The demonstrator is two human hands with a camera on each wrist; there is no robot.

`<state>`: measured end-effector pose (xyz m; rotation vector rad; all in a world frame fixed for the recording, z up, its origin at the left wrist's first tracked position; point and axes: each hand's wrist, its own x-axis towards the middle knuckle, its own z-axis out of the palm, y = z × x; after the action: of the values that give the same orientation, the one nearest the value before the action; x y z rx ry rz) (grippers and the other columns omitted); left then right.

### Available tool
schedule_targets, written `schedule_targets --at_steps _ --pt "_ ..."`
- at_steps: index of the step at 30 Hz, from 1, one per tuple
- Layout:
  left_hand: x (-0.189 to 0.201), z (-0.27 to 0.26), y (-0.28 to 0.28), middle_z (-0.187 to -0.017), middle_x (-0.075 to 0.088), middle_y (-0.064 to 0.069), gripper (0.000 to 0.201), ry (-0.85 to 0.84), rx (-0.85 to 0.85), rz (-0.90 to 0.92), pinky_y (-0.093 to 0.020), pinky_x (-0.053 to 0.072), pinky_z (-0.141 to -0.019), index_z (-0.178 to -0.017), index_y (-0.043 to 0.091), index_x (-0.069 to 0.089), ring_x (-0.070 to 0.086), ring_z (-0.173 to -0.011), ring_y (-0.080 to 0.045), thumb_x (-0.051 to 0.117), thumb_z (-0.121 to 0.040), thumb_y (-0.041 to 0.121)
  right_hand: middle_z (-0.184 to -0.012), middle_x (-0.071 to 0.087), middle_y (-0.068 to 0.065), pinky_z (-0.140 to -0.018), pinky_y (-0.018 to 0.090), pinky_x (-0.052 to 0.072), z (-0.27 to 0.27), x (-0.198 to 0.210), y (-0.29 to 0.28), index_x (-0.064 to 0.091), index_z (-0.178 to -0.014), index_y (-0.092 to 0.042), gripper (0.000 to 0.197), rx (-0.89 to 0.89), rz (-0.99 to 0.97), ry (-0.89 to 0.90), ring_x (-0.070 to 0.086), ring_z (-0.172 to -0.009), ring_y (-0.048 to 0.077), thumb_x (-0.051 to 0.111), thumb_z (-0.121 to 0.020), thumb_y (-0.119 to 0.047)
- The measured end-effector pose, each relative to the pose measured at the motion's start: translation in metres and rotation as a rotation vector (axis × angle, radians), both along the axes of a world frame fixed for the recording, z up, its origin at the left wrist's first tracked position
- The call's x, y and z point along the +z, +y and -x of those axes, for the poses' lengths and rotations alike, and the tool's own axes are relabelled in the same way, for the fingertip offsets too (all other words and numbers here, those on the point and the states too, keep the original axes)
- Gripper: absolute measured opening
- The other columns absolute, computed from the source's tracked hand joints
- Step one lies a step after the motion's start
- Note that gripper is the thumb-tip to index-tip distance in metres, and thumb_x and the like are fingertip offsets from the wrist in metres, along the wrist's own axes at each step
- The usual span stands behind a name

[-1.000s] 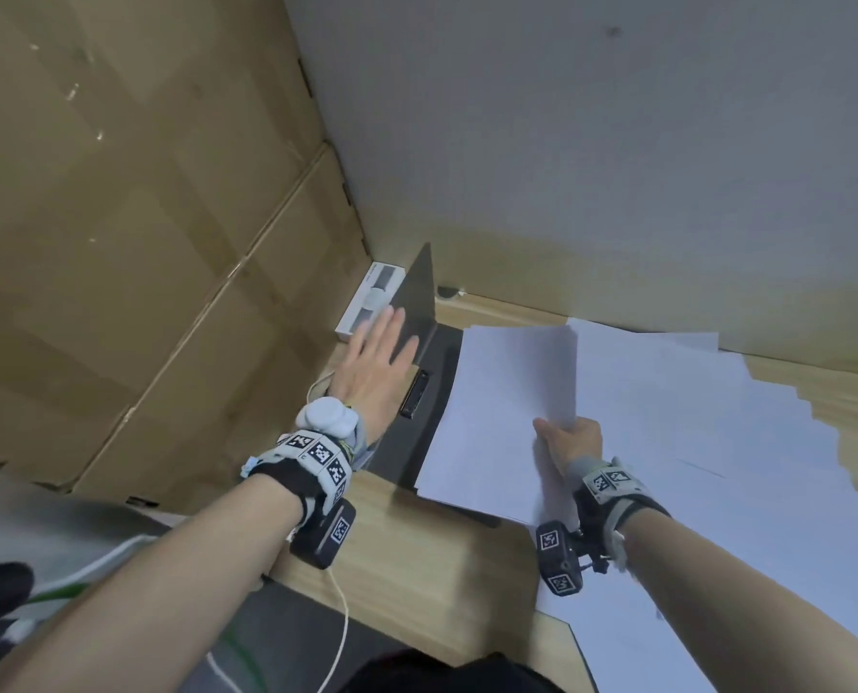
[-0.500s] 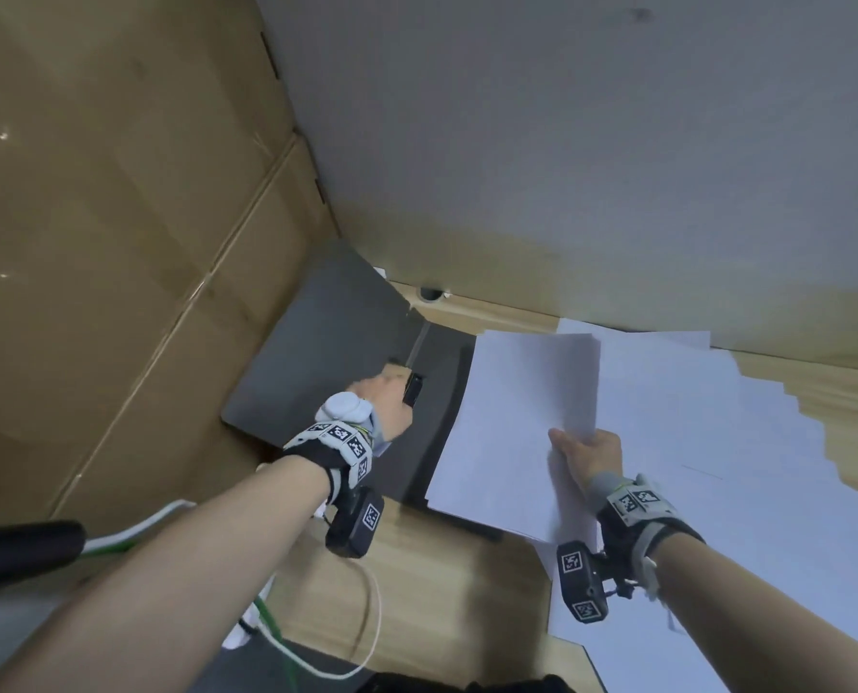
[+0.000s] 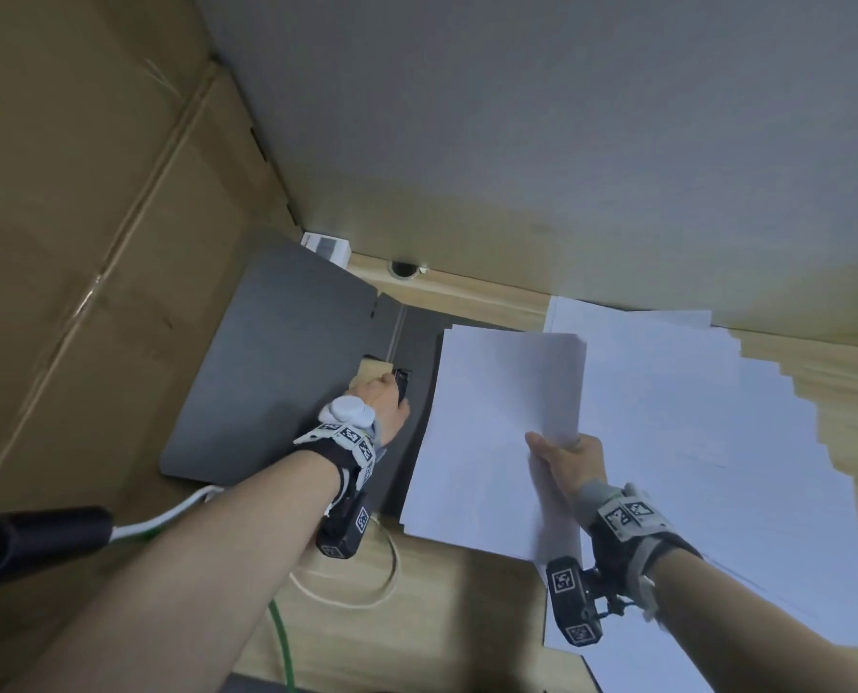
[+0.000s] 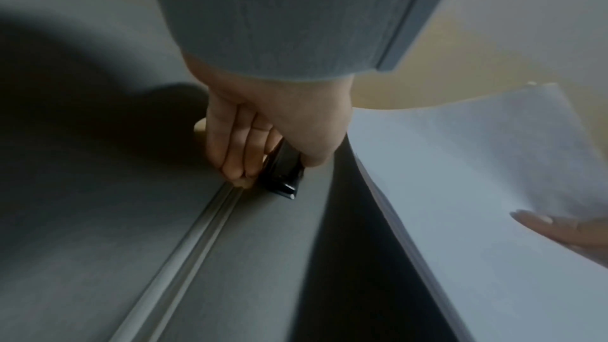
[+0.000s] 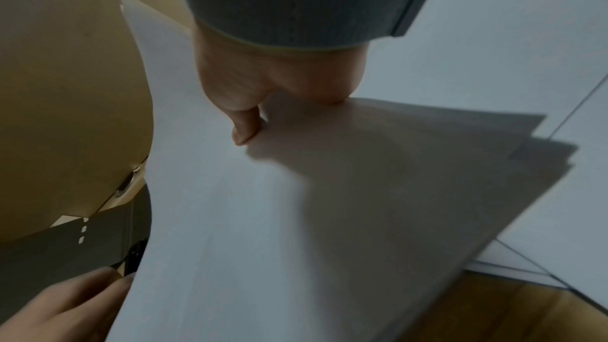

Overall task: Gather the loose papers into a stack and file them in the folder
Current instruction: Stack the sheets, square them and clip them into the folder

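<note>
The grey folder (image 3: 277, 372) lies opened flat at the far left corner of the wooden surface (image 3: 447, 602), its left cover spread toward the cardboard wall. The left hand (image 3: 379, 402) curls its fingers (image 4: 230, 155) round the black clip (image 4: 283, 168) beside the folder's spine, apparently working it. The right hand (image 3: 569, 460) pinches a stack of white papers (image 3: 492, 432) at its right edge, thumb on top, holding it tilted above the folder's right half. More loose sheets (image 3: 717, 442) lie fanned over the right part of the surface, not yet gathered. The risks look plain: held by one edge only, the stack may sag or fan apart and slide out of the pinch; if the clip is let go early it may snap down before the papers are seated, creasing or catching them crooked; and the spread sheets may be left behind.
</note>
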<state>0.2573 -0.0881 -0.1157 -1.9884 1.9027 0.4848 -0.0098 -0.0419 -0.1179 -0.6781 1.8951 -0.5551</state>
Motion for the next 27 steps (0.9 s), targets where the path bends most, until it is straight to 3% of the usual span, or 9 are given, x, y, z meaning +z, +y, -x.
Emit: schedule_targets --at_steps 3,7,10,14,17,19,21,24,27 --pt "0.004 0.001 -0.005 -0.098 0.067 -0.012 0.029 -0.080 -0.134 -0.030 -0.029 0.036 -0.062 -0.105 0.003 0.058 0.056 -0.077 -0.025 0.041 -0.094 0.024 -0.079 0.071 0.013 -0.072 0.040 0.057 -0.006 -0.002 -0.007 0.067 -0.078 -0.007 0.022 0.028 -0.009 -0.020 0.066 -0.068 0.027 0.081 -0.077 -0.023" --pt "0.003 -0.003 -0.007 -0.105 0.059 -0.010 0.024 -0.072 -0.262 -0.221 -0.025 0.032 -0.059 -0.101 0.002 0.064 0.060 -0.093 -0.026 0.045 -0.087 -0.001 -0.076 0.069 0.009 -0.069 0.036 0.055 -0.017 -0.002 -0.019 0.064 -0.076 -0.011 0.023 0.041 -0.022 -0.042 0.065 -0.066 0.025 0.081 -0.077 -0.026" --pt "-0.005 -0.004 -0.012 -0.098 0.055 -0.013 0.019 0.053 -0.089 -0.204 -0.024 0.025 -0.052 -0.088 -0.003 0.057 0.051 -0.085 -0.021 0.041 -0.093 0.006 -0.077 0.069 0.008 -0.069 0.036 0.056 -0.020 -0.001 -0.024 0.064 -0.076 -0.011 0.022 0.044 -0.023 -0.047 0.064 -0.067 0.025 0.081 -0.077 -0.026" --pt "-0.014 -0.008 -0.016 -0.098 0.055 -0.016 0.031 0.104 -0.123 -0.119 -0.025 0.027 -0.055 -0.112 0.004 0.058 0.047 -0.085 -0.022 0.038 -0.098 0.023 -0.075 0.068 0.007 -0.062 0.029 0.053 -0.024 0.000 -0.026 0.065 -0.076 -0.011 0.019 0.054 -0.025 -0.071 0.063 -0.063 0.023 0.080 -0.079 -0.023" --pt "-0.009 -0.006 -0.017 -0.091 0.043 -0.009 0.014 0.141 -0.022 -0.154 -0.025 0.032 -0.065 -0.098 0.018 0.052 0.040 -0.084 -0.018 0.038 -0.098 0.023 -0.077 0.067 0.008 -0.066 0.031 0.052 -0.026 0.001 -0.028 0.064 -0.077 -0.011 0.017 0.059 -0.031 -0.088 0.062 -0.065 0.025 0.078 -0.082 -0.021" --pt "-0.007 -0.004 -0.018 -0.091 0.042 -0.008 0.007 0.165 0.014 -0.164 -0.021 0.027 -0.055 -0.092 0.020 0.043 0.039 -0.084 -0.018 0.039 -0.098 0.022 -0.078 0.067 0.009 -0.067 0.032 0.052 -0.029 0.003 -0.029 0.064 -0.078 -0.010 0.016 0.057 -0.036 -0.106 0.062 -0.068 0.026 0.076 -0.083 -0.019" --pt "-0.006 -0.004 -0.018 -0.091 0.041 -0.008 0.013 0.154 0.001 -0.154 -0.023 0.026 -0.055 -0.085 0.021 0.043 0.039 -0.084 -0.019 0.039 -0.097 0.021 -0.078 0.066 0.009 -0.067 0.032 0.052 -0.032 0.004 -0.030 0.064 -0.079 -0.011 0.014 0.056 -0.037 -0.119 0.061 -0.069 0.026 0.075 -0.084 -0.017" --pt "-0.011 -0.005 -0.018 -0.091 0.040 -0.008 0.041 0.157 0.016 -0.138 -0.029 0.029 -0.074 -0.060 0.022 0.022 0.037 -0.085 -0.020 0.039 -0.097 0.020 -0.076 0.066 0.006 -0.062 0.028 0.051 -0.037 0.006 -0.033 0.063 -0.083 -0.010 0.013 0.048 -0.041 -0.137 0.061 -0.067 0.023 0.076 -0.083 -0.016" --pt "-0.014 -0.004 -0.019 -0.091 0.041 -0.007 0.044 0.178 0.032 -0.147 -0.030 0.030 -0.075 -0.059 0.021 0.015 0.038 -0.084 -0.020 0.038 -0.097 0.019 -0.077 0.066 0.006 -0.065 0.029 0.052 -0.040 0.005 -0.035 0.063 -0.079 -0.013 0.015 0.045 -0.037 -0.139 0.062 -0.068 0.023 0.076 -0.083 -0.016"
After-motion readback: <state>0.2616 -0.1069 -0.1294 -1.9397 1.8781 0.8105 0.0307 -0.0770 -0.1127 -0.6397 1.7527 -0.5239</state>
